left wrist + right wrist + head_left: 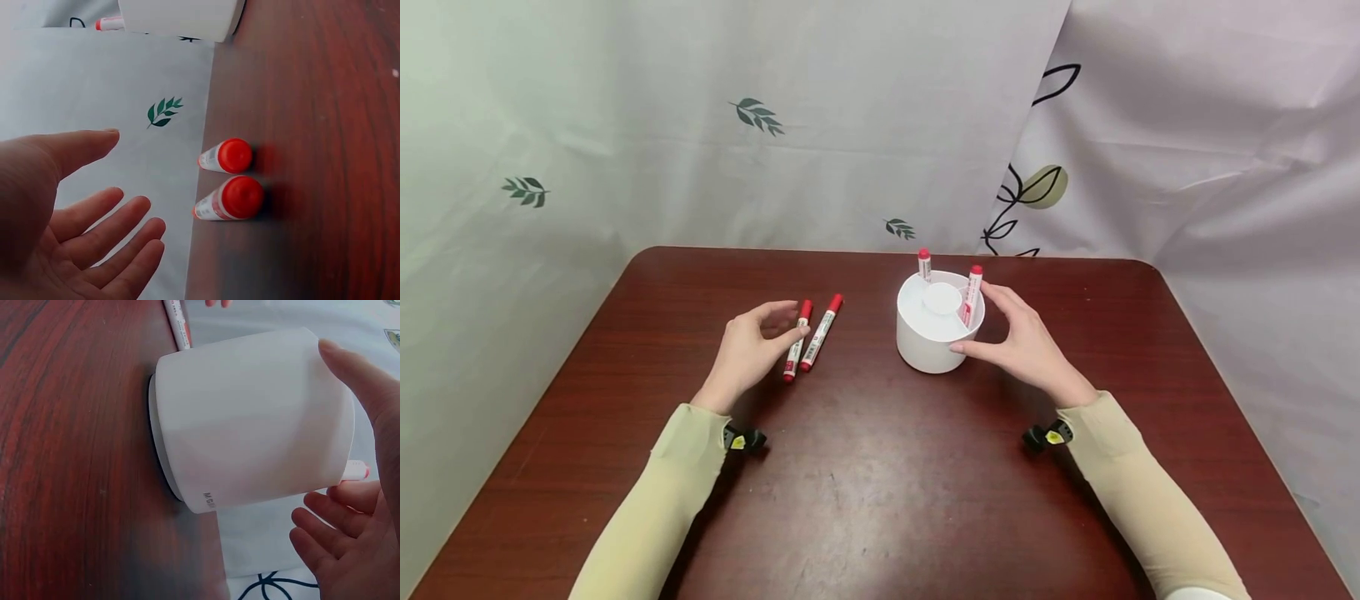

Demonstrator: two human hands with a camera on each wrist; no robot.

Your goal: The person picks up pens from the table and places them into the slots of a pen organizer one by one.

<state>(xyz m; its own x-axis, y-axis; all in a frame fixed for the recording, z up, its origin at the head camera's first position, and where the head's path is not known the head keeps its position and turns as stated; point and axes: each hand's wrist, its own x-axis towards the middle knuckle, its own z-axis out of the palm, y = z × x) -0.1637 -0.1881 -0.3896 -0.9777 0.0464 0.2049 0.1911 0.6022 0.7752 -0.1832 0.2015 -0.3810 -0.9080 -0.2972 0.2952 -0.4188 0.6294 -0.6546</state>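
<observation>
pale cream sleeves [647,504] cross the dark red wooden table [880,500]: the left hand [747,350], fingers parted and empty, hovers by two red-capped white markers [820,337] lying there; the right hand [1026,346] grips a round white plastic holder [925,343]. better pinch one marker mid-barrel, holder steady.

High forward-down head view, close wrist views, white holder [929,350] shared
</observation>
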